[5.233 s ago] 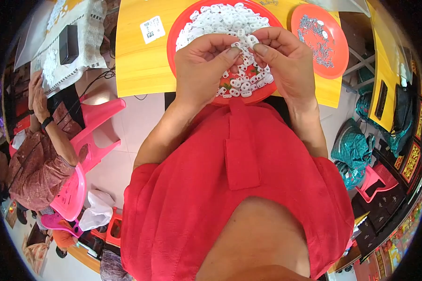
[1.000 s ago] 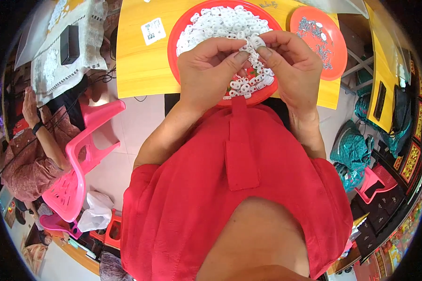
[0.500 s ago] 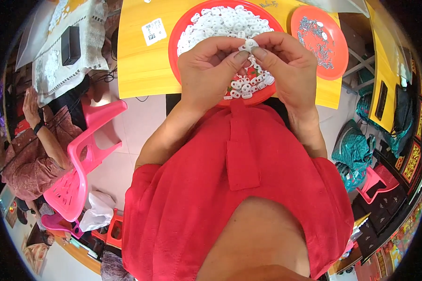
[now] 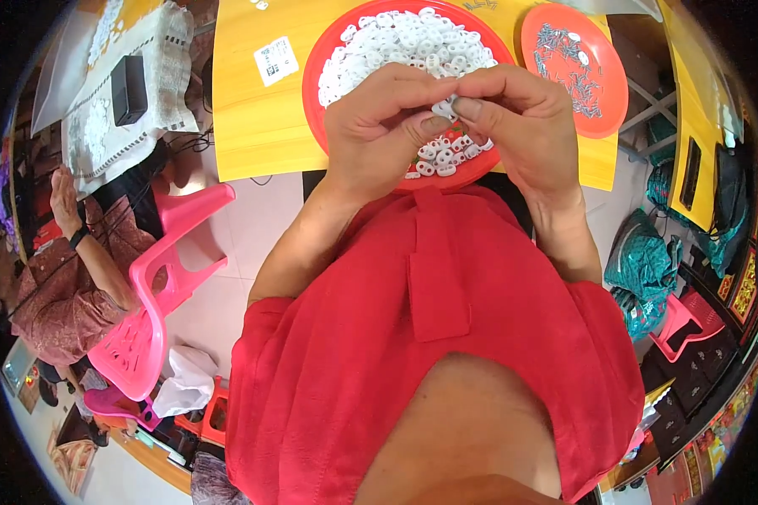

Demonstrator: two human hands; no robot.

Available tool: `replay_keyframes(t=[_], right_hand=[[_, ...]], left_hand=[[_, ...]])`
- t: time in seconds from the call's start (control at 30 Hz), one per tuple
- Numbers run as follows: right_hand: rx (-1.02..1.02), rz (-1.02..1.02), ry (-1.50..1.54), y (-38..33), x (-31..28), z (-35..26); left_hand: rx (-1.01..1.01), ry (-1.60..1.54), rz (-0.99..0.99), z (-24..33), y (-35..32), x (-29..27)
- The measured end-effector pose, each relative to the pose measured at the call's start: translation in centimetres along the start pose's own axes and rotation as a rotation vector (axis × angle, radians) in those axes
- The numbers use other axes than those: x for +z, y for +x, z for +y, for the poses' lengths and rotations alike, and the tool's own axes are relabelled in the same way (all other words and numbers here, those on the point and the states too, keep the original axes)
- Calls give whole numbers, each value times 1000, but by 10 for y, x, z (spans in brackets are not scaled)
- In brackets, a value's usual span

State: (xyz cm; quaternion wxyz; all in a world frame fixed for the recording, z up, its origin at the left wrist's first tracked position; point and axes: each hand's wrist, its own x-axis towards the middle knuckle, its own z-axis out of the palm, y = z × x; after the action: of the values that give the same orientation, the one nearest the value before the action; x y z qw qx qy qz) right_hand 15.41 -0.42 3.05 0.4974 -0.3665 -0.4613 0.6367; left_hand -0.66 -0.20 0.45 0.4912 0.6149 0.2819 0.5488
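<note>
A large red plate [image 4: 313, 80] heaped with several small white rings [image 4: 396, 38] sits on the yellow table [image 4: 248, 109] in front of me. Over its near edge my left hand [image 4: 375, 130] and my right hand [image 4: 518, 118] meet, fingertips pinched together on one small white ring piece [image 4: 443, 108]. The piece is mostly hidden by my fingers. A smaller orange plate [image 4: 598, 101] with several small grey metal parts lies to the right of the red plate.
A white label [image 4: 275, 61] lies on the table's left part. At the left, another person in a patterned top [image 4: 59, 278] sits on a pink plastic chair [image 4: 156, 286]. A lace-covered table with a black box [image 4: 129, 77] stands beyond. Teal bags [image 4: 644, 269] lie at the right.
My hands have stayed together over the near edge of the red plate, with the fingers shifting slightly around the small white piece. The person at the left has moved a little.
</note>
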Motion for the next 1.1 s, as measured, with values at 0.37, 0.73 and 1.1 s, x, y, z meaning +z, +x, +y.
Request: replay_keyframes(t=[0.37, 0.73, 1.1], right_hand=[[-38, 2, -112, 1, 3, 5], [-5, 56, -62, 6, -4, 5], [-18, 171, -256, 9, -13, 4]], left_hand=[[62, 75, 83, -8, -4, 4], [18, -71, 57, -12, 7, 7], [-315, 39, 113, 3, 6, 0]])
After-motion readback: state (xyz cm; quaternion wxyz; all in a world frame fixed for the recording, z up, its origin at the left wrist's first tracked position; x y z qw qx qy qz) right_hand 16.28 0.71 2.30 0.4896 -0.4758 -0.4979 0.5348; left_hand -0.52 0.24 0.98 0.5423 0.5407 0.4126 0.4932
